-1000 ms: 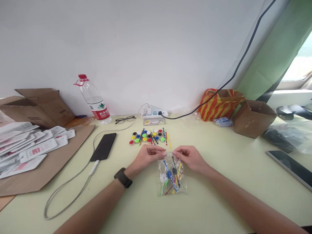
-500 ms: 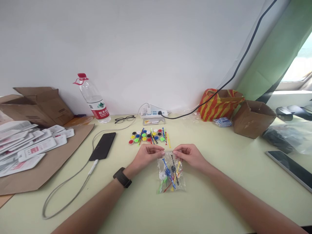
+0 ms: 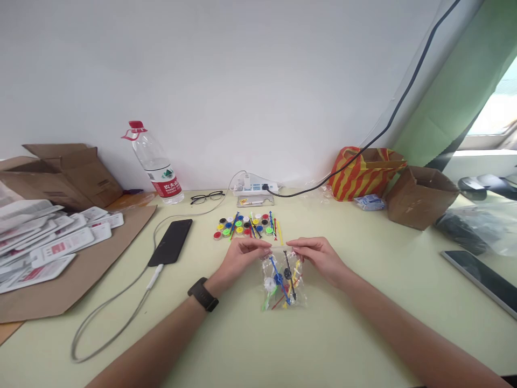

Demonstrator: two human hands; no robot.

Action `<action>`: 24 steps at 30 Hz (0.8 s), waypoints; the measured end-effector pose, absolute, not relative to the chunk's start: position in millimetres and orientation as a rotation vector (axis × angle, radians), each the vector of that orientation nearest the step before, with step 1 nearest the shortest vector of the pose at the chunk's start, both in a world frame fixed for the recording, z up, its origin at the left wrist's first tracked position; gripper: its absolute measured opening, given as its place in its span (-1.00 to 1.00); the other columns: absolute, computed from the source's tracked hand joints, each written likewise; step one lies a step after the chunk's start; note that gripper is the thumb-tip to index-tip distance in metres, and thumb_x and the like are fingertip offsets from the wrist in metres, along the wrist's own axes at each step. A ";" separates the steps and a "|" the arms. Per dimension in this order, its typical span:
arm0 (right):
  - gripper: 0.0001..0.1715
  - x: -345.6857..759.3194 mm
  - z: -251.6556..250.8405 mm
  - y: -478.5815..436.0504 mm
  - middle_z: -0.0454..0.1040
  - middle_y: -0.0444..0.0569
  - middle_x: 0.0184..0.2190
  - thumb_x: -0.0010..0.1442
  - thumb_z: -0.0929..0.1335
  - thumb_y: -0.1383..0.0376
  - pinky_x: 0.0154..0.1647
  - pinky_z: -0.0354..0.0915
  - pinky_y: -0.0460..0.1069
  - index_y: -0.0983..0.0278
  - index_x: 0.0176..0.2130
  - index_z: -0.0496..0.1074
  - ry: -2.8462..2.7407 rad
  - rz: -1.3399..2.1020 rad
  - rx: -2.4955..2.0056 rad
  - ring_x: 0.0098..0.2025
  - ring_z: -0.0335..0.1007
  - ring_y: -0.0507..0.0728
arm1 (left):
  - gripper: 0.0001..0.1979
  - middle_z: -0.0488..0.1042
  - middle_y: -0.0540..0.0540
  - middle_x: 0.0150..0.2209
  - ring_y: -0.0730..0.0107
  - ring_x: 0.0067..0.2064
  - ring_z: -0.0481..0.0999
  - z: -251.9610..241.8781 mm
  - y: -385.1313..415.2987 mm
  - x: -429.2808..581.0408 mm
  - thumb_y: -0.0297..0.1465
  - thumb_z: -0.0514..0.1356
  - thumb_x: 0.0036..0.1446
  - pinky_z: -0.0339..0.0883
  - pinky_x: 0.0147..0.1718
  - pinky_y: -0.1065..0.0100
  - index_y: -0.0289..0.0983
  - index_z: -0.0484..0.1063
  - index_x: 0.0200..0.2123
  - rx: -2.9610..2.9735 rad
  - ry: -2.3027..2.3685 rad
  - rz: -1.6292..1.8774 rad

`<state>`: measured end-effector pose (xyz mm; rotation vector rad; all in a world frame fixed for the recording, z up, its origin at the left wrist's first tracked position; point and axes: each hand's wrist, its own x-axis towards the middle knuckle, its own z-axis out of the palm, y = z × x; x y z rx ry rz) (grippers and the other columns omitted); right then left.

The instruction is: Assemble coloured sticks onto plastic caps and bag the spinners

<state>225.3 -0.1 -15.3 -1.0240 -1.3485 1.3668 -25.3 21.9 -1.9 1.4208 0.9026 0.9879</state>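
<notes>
A clear plastic bag hangs between my hands near the middle of the table, its top edge pinched at both corners. Inside it are colourful plastic arrow-shaped sticks, among them a blue stick and a black stick, along with round pieces such as a white disc. My left hand, with a black watch on the wrist, grips the left corner. Thumb and fingers of my right hand close on the right corner. Just beyond lie rows of coloured round pieces and more sticks.
To the left are a black phone on a cable, a cardboard sheet with white packets, and a large water bottle. Glasses and a power strip sit by the wall. At right stand a cardboard box and a tablet-like device.
The bag has risen slightly, and its bottom edge sits a little farther from me. My right hand has shifted a bit up and right along the bag's top.
</notes>
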 end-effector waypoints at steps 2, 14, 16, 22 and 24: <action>-0.72 225.1 -13.9 -1.1 0.52 -0.04 -0.36 0.16 0.48 0.14 -0.27 0.25 0.01 0.22 -0.17 0.71 -1.386 1.354 -0.995 -0.33 0.31 0.09 | -0.78 0.68 -0.17 -0.30 0.27 -0.24 0.65 -1.8 21.6 -25.7 -0.30 0.47 0.05 0.51 -0.19 0.35 -0.30 0.69 -0.25 1.411 0.903 0.994; -0.58 212.4 -10.9 -8.4 0.48 -0.10 -0.46 0.18 0.49 -0.01 -0.34 0.30 -0.03 0.27 -0.16 0.60 -1.532 1.306 -1.028 -0.40 0.35 0.07 | -0.75 0.67 -0.15 -0.31 0.33 -0.28 0.62 -5.4 16.7 -18.8 -0.30 0.50 0.01 0.49 -0.24 0.39 -0.32 0.67 -0.28 1.500 0.841 0.983; -0.58 210.0 -10.7 -9.7 0.48 -0.09 -0.47 0.19 0.48 -0.02 -0.36 0.29 -0.04 0.30 -0.29 0.60 -1.580 1.319 -1.037 -0.42 0.34 0.06 | -0.74 0.67 -0.16 -0.28 0.30 -0.25 0.62 -3.5 13.2 -16.2 -0.29 0.49 0.03 0.49 -0.23 0.38 -0.32 0.67 -0.24 1.527 0.842 0.968; -0.56 209.3 -4.1 -15.1 0.51 -0.07 -0.47 0.21 0.47 -0.03 -0.38 0.27 -0.05 0.31 -0.33 0.61 -1.657 1.269 -1.056 -0.41 0.35 0.07 | -0.74 0.68 -0.19 -0.21 0.26 -0.20 0.62 3.9 5.1 -12.1 -0.23 0.39 0.18 0.47 -0.20 0.35 -0.31 0.68 -0.20 1.619 0.815 0.797; -0.56 210.3 -3.2 -15.1 0.51 -0.06 -0.48 0.21 0.47 -0.03 -0.37 0.28 -0.04 0.32 -0.35 0.60 -1.685 1.247 -1.066 -0.40 0.36 0.07 | -0.74 0.68 -0.18 -0.26 0.28 -0.25 0.60 5.2 5.9 -13.2 -0.21 0.38 0.19 0.45 -0.25 0.36 -0.32 0.68 -0.24 1.644 0.829 0.764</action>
